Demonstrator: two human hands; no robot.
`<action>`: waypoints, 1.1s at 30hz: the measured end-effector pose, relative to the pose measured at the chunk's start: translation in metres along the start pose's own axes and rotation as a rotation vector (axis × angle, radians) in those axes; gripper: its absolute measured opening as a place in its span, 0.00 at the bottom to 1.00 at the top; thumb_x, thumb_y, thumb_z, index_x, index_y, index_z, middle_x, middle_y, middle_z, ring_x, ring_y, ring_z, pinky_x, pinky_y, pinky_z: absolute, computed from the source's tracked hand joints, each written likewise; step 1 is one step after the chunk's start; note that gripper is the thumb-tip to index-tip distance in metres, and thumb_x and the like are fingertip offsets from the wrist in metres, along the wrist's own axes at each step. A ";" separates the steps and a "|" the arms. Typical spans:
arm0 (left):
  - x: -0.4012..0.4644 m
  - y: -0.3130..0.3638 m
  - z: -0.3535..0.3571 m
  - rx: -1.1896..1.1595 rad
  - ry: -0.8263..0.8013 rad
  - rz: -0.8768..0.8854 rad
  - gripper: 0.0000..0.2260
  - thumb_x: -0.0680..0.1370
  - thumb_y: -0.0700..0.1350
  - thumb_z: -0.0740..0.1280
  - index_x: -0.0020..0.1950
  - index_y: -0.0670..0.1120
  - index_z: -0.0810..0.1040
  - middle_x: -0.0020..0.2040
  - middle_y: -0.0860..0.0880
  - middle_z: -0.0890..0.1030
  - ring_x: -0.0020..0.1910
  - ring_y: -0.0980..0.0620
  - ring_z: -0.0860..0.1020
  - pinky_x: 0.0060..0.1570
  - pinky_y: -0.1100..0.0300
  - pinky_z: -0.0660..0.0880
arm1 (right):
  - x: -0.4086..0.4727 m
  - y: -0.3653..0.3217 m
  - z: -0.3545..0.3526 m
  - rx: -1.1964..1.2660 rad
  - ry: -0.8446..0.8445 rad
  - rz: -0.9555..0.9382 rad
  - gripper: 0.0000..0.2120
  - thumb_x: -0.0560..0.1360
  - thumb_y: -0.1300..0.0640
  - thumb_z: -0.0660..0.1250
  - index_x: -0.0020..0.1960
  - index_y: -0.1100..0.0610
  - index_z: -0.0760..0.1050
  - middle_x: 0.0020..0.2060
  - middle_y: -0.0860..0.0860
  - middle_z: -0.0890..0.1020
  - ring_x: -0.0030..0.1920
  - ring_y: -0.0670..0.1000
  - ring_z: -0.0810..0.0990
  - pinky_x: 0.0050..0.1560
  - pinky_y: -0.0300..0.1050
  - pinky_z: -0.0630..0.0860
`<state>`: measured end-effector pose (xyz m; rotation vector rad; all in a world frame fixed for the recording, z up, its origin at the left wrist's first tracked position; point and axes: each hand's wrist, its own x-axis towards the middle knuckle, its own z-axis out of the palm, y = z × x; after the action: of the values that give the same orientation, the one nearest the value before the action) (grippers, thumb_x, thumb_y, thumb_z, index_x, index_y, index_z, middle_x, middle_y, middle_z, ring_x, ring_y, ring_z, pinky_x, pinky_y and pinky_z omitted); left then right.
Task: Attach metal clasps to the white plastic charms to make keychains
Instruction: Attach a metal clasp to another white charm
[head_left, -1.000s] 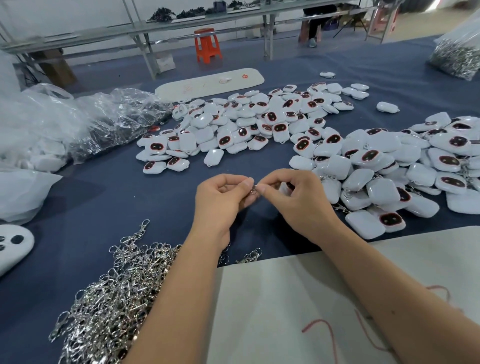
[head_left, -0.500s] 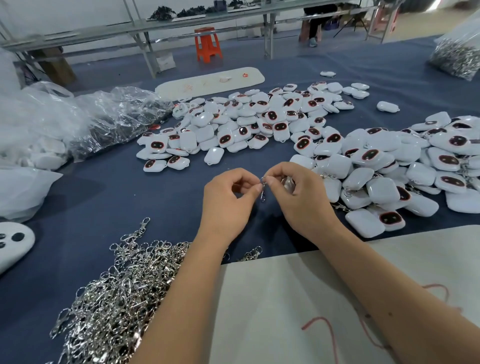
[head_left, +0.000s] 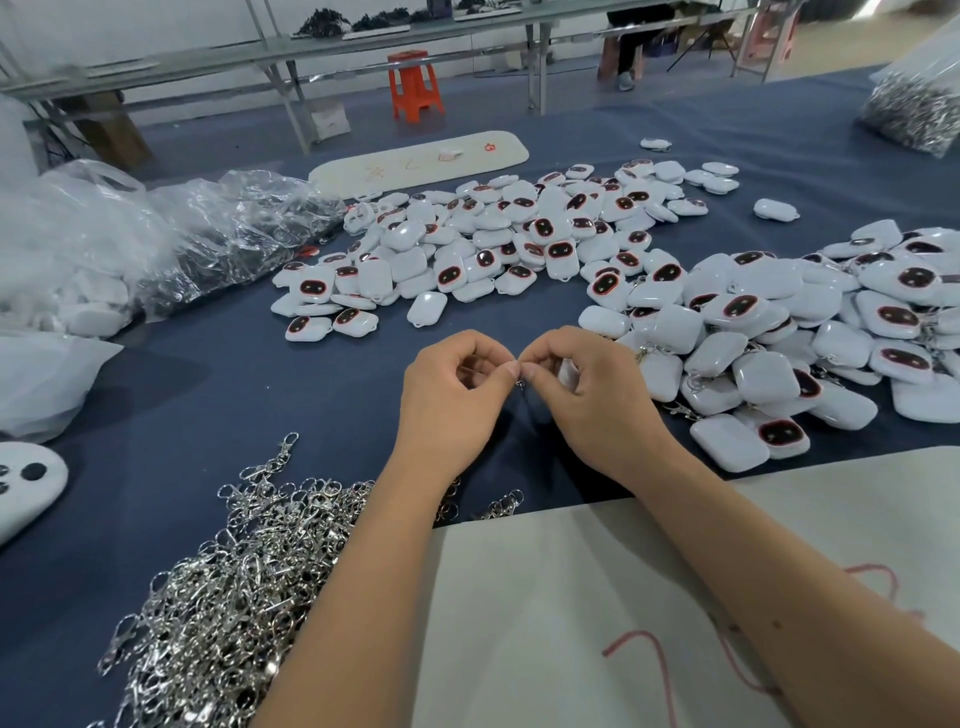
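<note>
Beside my matt blue cloth (head_left: 182, 415), shiny metal clasps (head_left: 234, 582); beyond it, glossy white plastic charms (head_left: 467, 249) and crinkled clear bags (head_left: 218, 234).

Bare forearms, no sleeves, 2 hands (head_left: 457, 400)

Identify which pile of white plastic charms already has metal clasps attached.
The right-hand pile of white plastic charms: silver clasps poke out among its charms, while none show in the far middle pile.

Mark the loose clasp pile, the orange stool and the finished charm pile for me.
clasp pile (head_left: 223, 587), head view, middle of the silver heap.
orange stool (head_left: 415, 85), head view, its front legs.
finished charm pile (head_left: 779, 338), head view, a white charm mid-heap.
</note>
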<state>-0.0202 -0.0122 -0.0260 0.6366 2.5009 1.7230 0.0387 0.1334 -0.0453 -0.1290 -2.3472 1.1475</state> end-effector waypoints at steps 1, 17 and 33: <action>0.000 0.000 -0.001 0.004 -0.007 -0.008 0.05 0.77 0.40 0.73 0.42 0.48 0.83 0.37 0.52 0.83 0.42 0.43 0.82 0.49 0.46 0.81 | 0.000 0.000 0.000 -0.008 0.004 -0.008 0.05 0.78 0.60 0.71 0.45 0.51 0.82 0.38 0.49 0.81 0.41 0.51 0.79 0.46 0.54 0.77; 0.000 -0.002 0.001 -0.142 -0.053 -0.052 0.04 0.78 0.37 0.72 0.44 0.43 0.84 0.35 0.48 0.85 0.35 0.55 0.82 0.40 0.62 0.79 | 0.000 -0.003 -0.006 0.201 0.010 0.080 0.06 0.78 0.63 0.73 0.44 0.54 0.85 0.40 0.44 0.85 0.45 0.45 0.82 0.50 0.43 0.78; 0.003 -0.006 -0.010 -0.263 -0.184 -0.109 0.09 0.81 0.35 0.68 0.44 0.43 0.84 0.36 0.47 0.84 0.35 0.53 0.82 0.38 0.63 0.78 | -0.001 -0.001 -0.006 0.030 0.049 -0.134 0.06 0.76 0.65 0.74 0.45 0.55 0.86 0.38 0.45 0.81 0.37 0.45 0.74 0.43 0.39 0.68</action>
<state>-0.0275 -0.0222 -0.0271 0.5938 2.1008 1.8180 0.0430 0.1368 -0.0423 0.0108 -2.2577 1.1020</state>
